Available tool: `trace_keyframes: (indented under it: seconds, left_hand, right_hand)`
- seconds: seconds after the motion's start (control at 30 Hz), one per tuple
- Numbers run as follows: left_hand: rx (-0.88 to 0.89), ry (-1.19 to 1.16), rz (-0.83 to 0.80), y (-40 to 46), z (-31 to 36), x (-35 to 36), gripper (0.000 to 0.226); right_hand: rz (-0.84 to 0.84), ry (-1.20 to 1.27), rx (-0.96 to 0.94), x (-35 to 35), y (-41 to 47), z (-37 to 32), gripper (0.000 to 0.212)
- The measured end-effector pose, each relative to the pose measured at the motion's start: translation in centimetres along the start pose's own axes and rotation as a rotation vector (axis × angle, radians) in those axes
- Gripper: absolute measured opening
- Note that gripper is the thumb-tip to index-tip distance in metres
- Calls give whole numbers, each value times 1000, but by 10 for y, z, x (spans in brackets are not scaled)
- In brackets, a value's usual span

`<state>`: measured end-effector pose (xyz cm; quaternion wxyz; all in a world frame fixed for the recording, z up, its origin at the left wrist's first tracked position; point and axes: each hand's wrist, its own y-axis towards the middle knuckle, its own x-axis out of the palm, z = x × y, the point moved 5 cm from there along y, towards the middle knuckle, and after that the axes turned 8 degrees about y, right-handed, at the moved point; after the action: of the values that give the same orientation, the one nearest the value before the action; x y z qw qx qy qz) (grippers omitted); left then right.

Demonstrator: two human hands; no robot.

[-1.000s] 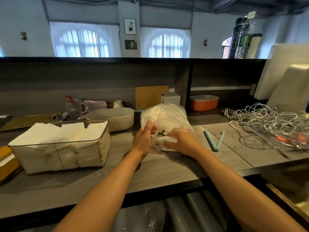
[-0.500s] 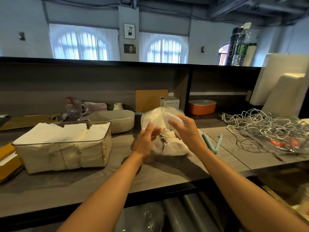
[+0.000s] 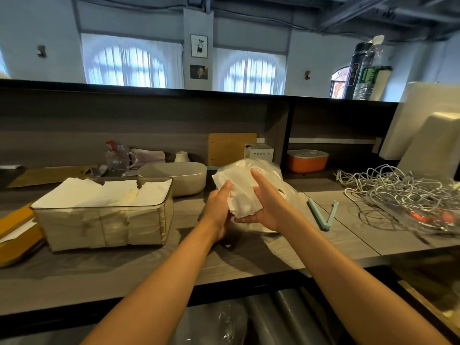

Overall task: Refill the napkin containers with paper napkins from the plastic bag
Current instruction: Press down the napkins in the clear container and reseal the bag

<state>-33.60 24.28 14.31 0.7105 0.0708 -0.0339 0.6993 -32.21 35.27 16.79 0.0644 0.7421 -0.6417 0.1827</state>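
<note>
A stack of white paper napkins is lifted above the counter, half out of the clear plastic bag behind it. My left hand grips the stack's left edge, thumb on top. My right hand holds its right side, fingers under the stack and thumb along the top. To the left stands a clear rectangular napkin container, filled with white napkins up to its rim. A beige oval container sits behind it.
A light blue bag clip lies open to the right of the bag. Tangled white cables cover the counter's right side. An orange box, a small white box and a glass mug stand at the back.
Both hands have lifted a stack of napkins up out of the bag; one second ago they were low, reaching into the bag on the counter.
</note>
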Motion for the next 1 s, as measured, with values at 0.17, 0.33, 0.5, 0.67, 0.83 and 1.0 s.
trace_keyframes:
  seconds: [0.17, 0.33, 0.5, 0.67, 0.83, 1.0]
  left_hand:
    - [-57, -168, -165, -11, 5, 9, 43]
    - [-103, -216, -318, -12, 0, 16, 50]
    - [-235, -325, -211, -6, -7, 8, 38]
    - [-259, -474, -193, -6, -6, 4, 40]
    - [-237, -609, -146, -2, -5, 0, 41]
    - [-263, -585, -164, -2, -10, 3, 46]
  right_hand:
    - [-4, -366, -247, -9, -7, -12, 13]
    - [13, -8, -115, -16, -8, -3, 19]
    - [244, -337, -304, -43, -15, -20, 24]
    - [56, -1046, -484, -53, -19, -36, 23]
    - [-83, -1308, -440, -60, -13, -9, 51]
    - [121, -1282, -533, -62, -10, -16, 24]
